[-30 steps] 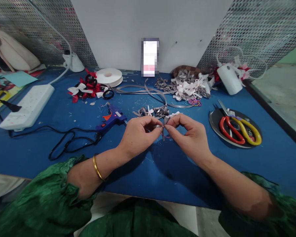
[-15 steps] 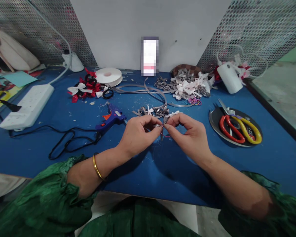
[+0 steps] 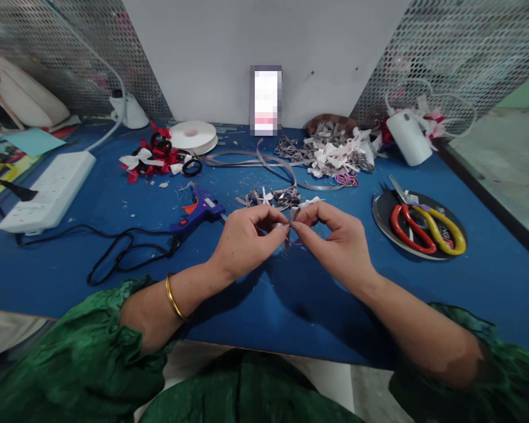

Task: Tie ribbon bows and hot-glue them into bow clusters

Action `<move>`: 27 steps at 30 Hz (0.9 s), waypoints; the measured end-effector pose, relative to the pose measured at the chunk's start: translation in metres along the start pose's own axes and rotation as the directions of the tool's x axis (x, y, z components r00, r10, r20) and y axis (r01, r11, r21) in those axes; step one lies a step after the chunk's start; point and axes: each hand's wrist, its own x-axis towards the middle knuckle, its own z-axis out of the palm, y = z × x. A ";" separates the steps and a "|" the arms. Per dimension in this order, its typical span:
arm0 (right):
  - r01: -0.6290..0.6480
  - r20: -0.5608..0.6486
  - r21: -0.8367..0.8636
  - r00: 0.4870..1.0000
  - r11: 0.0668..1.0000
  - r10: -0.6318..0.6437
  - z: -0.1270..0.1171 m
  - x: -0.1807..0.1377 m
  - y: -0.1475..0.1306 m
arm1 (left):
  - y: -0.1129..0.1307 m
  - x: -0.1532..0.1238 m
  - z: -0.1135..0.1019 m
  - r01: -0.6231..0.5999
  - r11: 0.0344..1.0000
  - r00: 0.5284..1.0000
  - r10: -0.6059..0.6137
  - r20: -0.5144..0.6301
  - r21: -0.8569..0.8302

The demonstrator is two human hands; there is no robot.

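My left hand (image 3: 247, 241) and my right hand (image 3: 335, 238) meet over the middle of the blue table (image 3: 70, 258), fingertips pinched together. Between them they hold a small grey ribbon bow (image 3: 288, 228) with a thin pink elastic band looped at it. Both hands are closed on the bow. A gold bangle sits on my left wrist. Just behind the hands lies a small heap of finished grey bows (image 3: 275, 197).
A blue glue gun (image 3: 198, 211) with a black cord lies left of my hands. Red and yellow scissors (image 3: 423, 226) rest on a black disc at right. A white ribbon spool (image 3: 194, 136), red and white bows (image 3: 156, 157), a ribbon pile (image 3: 335, 151) and a white power strip (image 3: 48, 191) stand farther back.
Hardly anything has changed. My fingers have shifted slightly on the bow and the view has drifted a little.
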 end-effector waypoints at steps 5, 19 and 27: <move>0.006 0.011 -0.007 1.000 1.000 -0.006 0.000 0.000 -0.001 | 0.000 0.000 0.000 0.001 1.000 1.000 -0.001 -0.005 0.021; 0.016 0.010 -0.013 1.000 1.000 -0.016 0.000 0.000 0.000 | 0.001 0.000 0.000 -0.013 0.999 1.000 0.015 -0.026 0.050; 0.016 0.028 -0.038 0.999 0.999 -0.014 0.000 -0.001 0.001 | 0.000 0.000 0.000 -0.008 0.999 1.000 0.008 -0.013 0.043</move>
